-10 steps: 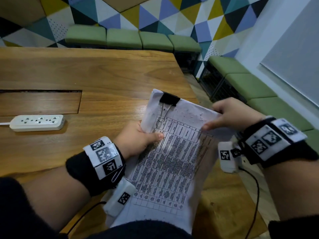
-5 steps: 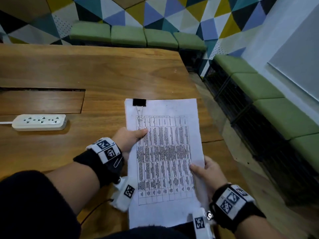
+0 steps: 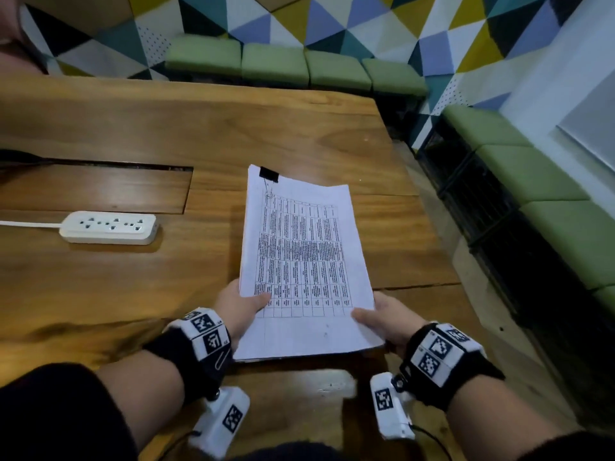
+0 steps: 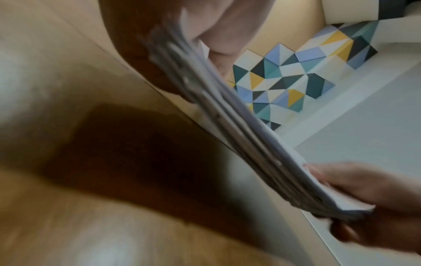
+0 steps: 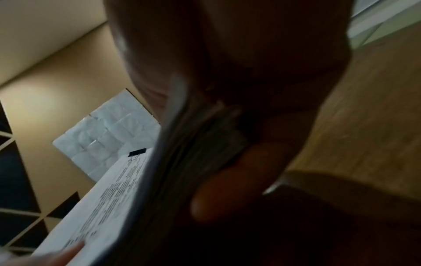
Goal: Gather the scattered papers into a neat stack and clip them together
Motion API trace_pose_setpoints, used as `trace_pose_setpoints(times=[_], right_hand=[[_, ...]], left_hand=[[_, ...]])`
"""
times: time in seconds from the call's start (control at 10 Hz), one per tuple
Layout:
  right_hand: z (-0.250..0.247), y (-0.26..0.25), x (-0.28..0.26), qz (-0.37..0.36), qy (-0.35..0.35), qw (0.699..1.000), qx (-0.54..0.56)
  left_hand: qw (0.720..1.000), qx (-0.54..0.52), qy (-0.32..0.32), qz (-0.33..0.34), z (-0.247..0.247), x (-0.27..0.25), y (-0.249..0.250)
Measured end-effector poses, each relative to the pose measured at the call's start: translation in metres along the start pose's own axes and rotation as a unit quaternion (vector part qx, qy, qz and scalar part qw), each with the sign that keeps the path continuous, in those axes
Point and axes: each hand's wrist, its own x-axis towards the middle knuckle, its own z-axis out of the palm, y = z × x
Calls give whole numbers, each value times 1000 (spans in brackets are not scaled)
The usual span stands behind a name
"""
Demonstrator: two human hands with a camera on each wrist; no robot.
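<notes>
Now papers [image 3: 301, 261] between both hands [image 3: 312, 316]

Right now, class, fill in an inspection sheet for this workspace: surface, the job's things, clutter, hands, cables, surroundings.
Surface: wooden table with a recessed panel.
Job's things: paper stack, printed table on top, black binder clip at its far left corner; sheet edges look slightly fanned in the left wrist view.
Clutter: nothing seen.
Hands: left hand and right hand each hold a near corner of the stack, thumbs on top.
Cables: white power strip with its cord running left; thin leads from the wrist cameras.
Surroundings: green benches, triangle-patterned wall.
</notes>
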Motion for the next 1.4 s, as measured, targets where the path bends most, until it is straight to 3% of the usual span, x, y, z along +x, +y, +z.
trace_pose_setpoints(times=[0.1,0.3,0.5,0.6,0.9,1.1,1.2,1.3,1.4], right_hand=[[10,-1,-1,41,-25,999,9],[21,-22,36,26,84,991,-99],[26,-59,71,4,102,987,-125],[26,-73,78,50,46,994,-91],[19,-75,99,85,115,985,-99],[16,-77,106,70,150,978,-129],[13,-79,107,68,148,972,-170],[9,-80,104,68,141,938,-310],[0,-80,94,46,168,932,-319]], left_hand=[[1000,18,13,10,-4,11,11],[998,54,34,-1,-15,36,20],[987,115,-77,-80,-31,35,30],[985,149,-49,-67,-41,49,29],[983,175,55,-6,-35,69,35],[975,212,67,-15,-35,76,43],[965,251,71,-23,-37,79,44],[940,321,110,-16,-39,76,46],[919,359,161,4,-41,72,51]])
